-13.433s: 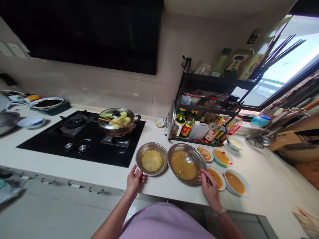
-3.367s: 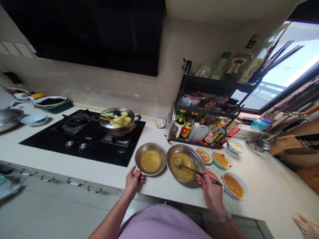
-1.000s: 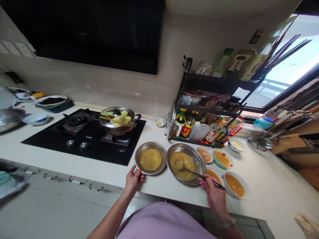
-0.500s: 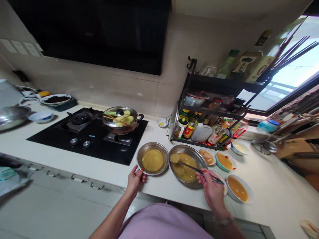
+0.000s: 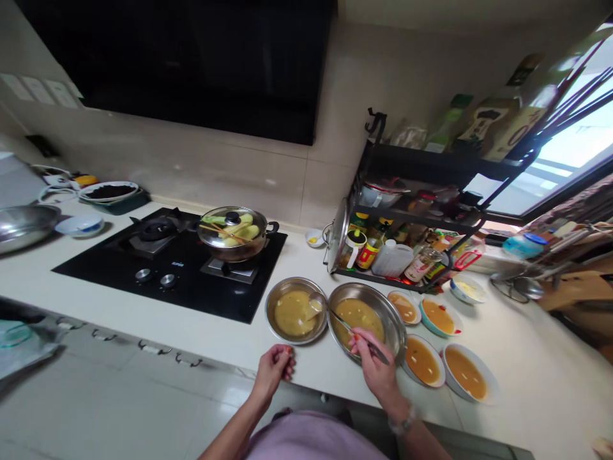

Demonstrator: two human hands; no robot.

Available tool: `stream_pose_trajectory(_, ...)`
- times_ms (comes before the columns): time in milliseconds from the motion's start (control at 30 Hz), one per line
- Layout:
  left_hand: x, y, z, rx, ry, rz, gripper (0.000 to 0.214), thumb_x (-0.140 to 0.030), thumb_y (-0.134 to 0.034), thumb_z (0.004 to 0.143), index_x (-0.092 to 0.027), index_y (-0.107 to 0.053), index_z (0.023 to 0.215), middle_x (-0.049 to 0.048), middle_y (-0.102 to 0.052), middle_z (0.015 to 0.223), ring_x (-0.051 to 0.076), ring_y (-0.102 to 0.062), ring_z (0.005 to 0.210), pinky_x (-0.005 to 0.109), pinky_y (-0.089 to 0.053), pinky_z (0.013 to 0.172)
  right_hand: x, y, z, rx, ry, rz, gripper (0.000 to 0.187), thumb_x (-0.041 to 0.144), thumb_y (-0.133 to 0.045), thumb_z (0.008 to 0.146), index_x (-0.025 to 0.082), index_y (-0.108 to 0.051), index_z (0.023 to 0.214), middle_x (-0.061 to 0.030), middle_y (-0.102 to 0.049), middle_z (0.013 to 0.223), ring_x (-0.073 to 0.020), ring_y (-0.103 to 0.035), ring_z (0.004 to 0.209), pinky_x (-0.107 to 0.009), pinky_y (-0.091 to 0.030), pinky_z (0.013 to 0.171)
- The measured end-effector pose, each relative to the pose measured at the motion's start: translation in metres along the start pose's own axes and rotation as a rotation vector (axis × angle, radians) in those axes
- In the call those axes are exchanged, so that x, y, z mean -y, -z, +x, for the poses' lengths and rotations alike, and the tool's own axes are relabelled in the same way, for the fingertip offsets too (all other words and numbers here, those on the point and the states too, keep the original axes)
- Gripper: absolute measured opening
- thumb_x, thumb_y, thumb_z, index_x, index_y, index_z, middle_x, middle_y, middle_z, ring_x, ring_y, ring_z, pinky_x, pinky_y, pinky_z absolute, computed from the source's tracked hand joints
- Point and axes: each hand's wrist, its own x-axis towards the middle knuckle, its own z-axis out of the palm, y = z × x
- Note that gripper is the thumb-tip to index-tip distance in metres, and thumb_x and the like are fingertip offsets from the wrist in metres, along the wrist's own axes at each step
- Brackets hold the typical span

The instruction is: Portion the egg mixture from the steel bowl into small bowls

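Note:
My right hand grips the dark handle of a ladle. The ladle's head is tipped over the right side of the left metal bowl, which holds yellowish liquid with pale bits. Under that hand stands a second metal bowl with similar liquid, its front partly covered by the hand. My left hand has curled fingers with nothing visible in them, just in front of the left bowl and apart from it.
Smaller bowls of orange-brown liquid, among them a white bowl, stand at the right. A lidded pan sits on the black hob. Behind the bowls rises a black rack with bottles and jars. A small white bowl stands near the wall.
The ladle has moved left from the right metal bowl to over the left one, tipping. My left hand has let go of the left bowl's rim and drawn back.

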Motion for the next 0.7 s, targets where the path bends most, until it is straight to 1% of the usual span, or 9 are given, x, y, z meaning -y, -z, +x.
stream_pose_trajectory(100, 0.004, -0.021, -0.006, 0.135, 0.000, 0.053, 0.054, -0.061, -0.074, 0.056, -0.014, -0.057, 0.075, -0.0009, -0.059, 0.053, 0.008, -0.050, 0.041, 0.020, -0.039, 0.039, 0.001, 0.004, -0.005, 0.077, 0.100, -0.087, 0.022, 0.032, -0.057, 0.084, 0.022, -0.072, 0.097, -0.0085, -0.071, 0.091, -0.0199, -0.067, 0.076, -0.033, -0.058, 0.067)
stream_pose_trajectory(167, 0.006, -0.041, -0.007, 0.200, 0.012, 0.081, 0.054, -0.063, -0.072, 0.057, -0.014, -0.057, 0.074, -0.0010, -0.058, 0.053, 0.008, -0.050, 0.041, 0.020, -0.040, 0.039, 0.003, 0.013, -0.005, 0.073, 0.131, -0.141, 0.021, 0.031, -0.058, 0.083, 0.024, -0.073, 0.096, -0.0087, -0.071, 0.097, -0.0227, -0.067, 0.086, -0.035, -0.059, 0.071)
stream_pose_trajectory(233, 0.008, -0.062, -0.006, 0.241, 0.021, 0.097, 0.054, -0.065, -0.069, 0.059, -0.015, -0.055, 0.072, -0.0004, -0.059, 0.055, 0.008, -0.051, 0.042, 0.020, -0.039, 0.039, 0.001, 0.028, -0.003, 0.019, 0.129, -0.193, 0.021, 0.032, -0.060, 0.081, 0.025, -0.074, 0.094, -0.0085, -0.072, 0.096, -0.0239, -0.067, 0.089, -0.036, -0.059, 0.073)
stream_pose_trajectory(300, 0.010, -0.082, -0.003, 0.254, 0.019, 0.090, 0.054, -0.066, -0.068, 0.059, -0.016, -0.053, 0.069, -0.0003, -0.058, 0.054, 0.008, -0.050, 0.040, 0.019, -0.038, 0.038, -0.006, 0.048, 0.000, -0.066, 0.080, -0.245, 0.022, 0.034, -0.060, 0.080, 0.024, -0.073, 0.094, -0.0082, -0.072, 0.092, -0.0231, -0.068, 0.082, -0.036, -0.059, 0.071)
stream_pose_trajectory(367, 0.014, -0.099, 0.002, 0.260, 0.021, 0.072, 0.053, -0.067, -0.068, 0.059, -0.016, -0.051, 0.068, 0.0000, -0.058, 0.054, 0.008, -0.049, 0.040, 0.019, -0.036, 0.038, -0.017, 0.069, 0.001, -0.151, 0.004, -0.279, 0.023, 0.038, -0.061, 0.079, 0.024, -0.073, 0.093, -0.0075, -0.072, 0.087, -0.0214, -0.068, 0.069, -0.035, -0.058, 0.063)
stream_pose_trajectory(400, 0.017, -0.106, 0.005, 0.256, 0.021, 0.066, 0.053, -0.067, -0.068, 0.059, -0.017, -0.050, 0.067, -0.0002, -0.058, 0.054, 0.007, -0.049, 0.039, 0.019, -0.036, 0.038, -0.023, 0.079, 0.001, -0.206, -0.007, -0.288, 0.023, 0.040, -0.063, 0.077, 0.025, -0.073, 0.092, -0.0076, -0.073, 0.088, -0.0222, -0.068, 0.070, -0.037, -0.059, 0.065)
stream_pose_trajectory(500, 0.026, -0.120, 0.015, 0.232, 0.005, 0.071, 0.052, -0.066, -0.067, 0.061, -0.017, -0.051, 0.066, -0.0015, -0.055, 0.051, 0.008, -0.048, 0.039, 0.019, -0.036, 0.038, -0.041, 0.102, -0.005, -0.300, 0.048, -0.317, 0.021, 0.041, -0.067, 0.072, 0.026, -0.074, 0.085, -0.0074, -0.073, 0.087, -0.0252, -0.068, 0.077, -0.043, -0.057, 0.076)
stream_pose_trajectory(567, 0.032, -0.124, 0.020, 0.211, -0.017, 0.086, 0.051, -0.066, -0.067, 0.062, -0.016, -0.054, 0.068, -0.0023, -0.053, 0.048, 0.008, -0.048, 0.039, 0.019, -0.036, 0.039, -0.049, 0.110, -0.010, -0.316, 0.063, -0.318, 0.020, 0.041, -0.069, 0.071, 0.027, -0.074, 0.083, -0.0074, -0.073, 0.087, -0.0261, -0.068, 0.079, -0.045, -0.056, 0.079)
stream_pose_trajectory(700, 0.040, -0.124, 0.022, 0.195, -0.039, 0.087, 0.051, -0.065, -0.066, 0.064, -0.016, -0.056, 0.068, -0.0009, -0.055, 0.049, 0.008, -0.047, 0.038, 0.020, -0.036, 0.040, -0.057, 0.109, -0.018, -0.293, -0.055, -0.243, 0.025, 0.044, -0.068, 0.072, 0.025, -0.073, 0.086, -0.0073, -0.072, 0.081, -0.0215, -0.066, 0.063, -0.036, -0.057, 0.062)
